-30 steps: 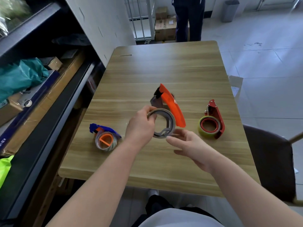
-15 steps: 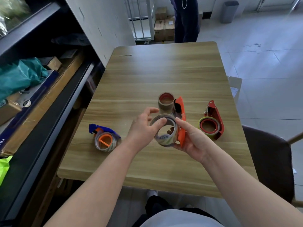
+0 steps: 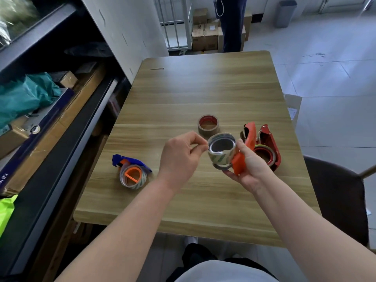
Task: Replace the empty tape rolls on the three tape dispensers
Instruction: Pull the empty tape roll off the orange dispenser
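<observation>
Blue plastic tape dispenser, carrying a clear green-striped roll on an orange hub, lies on the light wooden table, left of both hands and touched by neither. To its right, the left hand has thumb and forefinger pinched at the rim of a clear green-printed tape roll. That roll sits against the orange plastic tape dispenser, which the right hand grips over the tabletop. Behind them a brown roll with a red inner face stands on end. Just right of the right hand lies a dark red tape dispenser holding a yellowish roll. Dark shelving with boxes runs along the left; a dark chair stands on the pale tiled floor at the right.
</observation>
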`<state>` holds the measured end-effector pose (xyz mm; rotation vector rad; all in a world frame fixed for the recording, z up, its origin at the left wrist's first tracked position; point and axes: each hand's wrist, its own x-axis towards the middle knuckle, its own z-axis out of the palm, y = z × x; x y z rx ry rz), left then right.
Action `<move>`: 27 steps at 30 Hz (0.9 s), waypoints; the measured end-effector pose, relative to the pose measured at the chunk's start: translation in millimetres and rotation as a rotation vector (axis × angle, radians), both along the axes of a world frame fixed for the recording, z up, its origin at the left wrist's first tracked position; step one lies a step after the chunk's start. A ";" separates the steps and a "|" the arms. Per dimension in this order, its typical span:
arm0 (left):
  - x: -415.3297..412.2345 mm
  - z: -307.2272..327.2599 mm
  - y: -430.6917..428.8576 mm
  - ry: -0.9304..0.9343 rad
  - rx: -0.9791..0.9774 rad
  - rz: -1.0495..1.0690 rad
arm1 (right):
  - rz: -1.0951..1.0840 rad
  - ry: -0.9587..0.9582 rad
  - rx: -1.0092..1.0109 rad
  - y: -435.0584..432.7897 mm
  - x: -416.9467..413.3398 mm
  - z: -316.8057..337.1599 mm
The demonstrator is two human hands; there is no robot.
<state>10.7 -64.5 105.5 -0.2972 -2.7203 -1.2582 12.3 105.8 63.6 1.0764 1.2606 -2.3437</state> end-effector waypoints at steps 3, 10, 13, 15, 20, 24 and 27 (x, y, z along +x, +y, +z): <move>-6.7 0.2 -1.3 -0.032 -0.177 -0.069 | 0.038 0.030 -0.016 0.2 0.5 -3.3; -8.8 -20.3 4.7 0.217 -0.414 -0.093 | 0.080 0.082 -0.019 -16.0 -10.3 -0.7; -13.4 -18.8 3.5 -0.018 -0.269 -0.093 | 0.046 0.041 0.040 -10.2 -12.6 -10.3; -21.9 -16.5 -0.6 -0.266 0.093 -0.001 | 0.007 -0.008 0.121 -4.1 -13.3 -17.8; -57.3 -30.2 -25.4 -0.418 -0.128 0.103 | 0.120 0.015 0.386 -3.0 -16.5 -22.1; -87.8 -53.5 -32.2 -0.503 -0.475 0.106 | 0.103 0.065 0.450 -8.1 -28.5 -19.9; -116.0 -71.9 -36.0 -0.468 -0.742 0.079 | 0.100 0.046 0.447 -10.9 -34.1 -23.0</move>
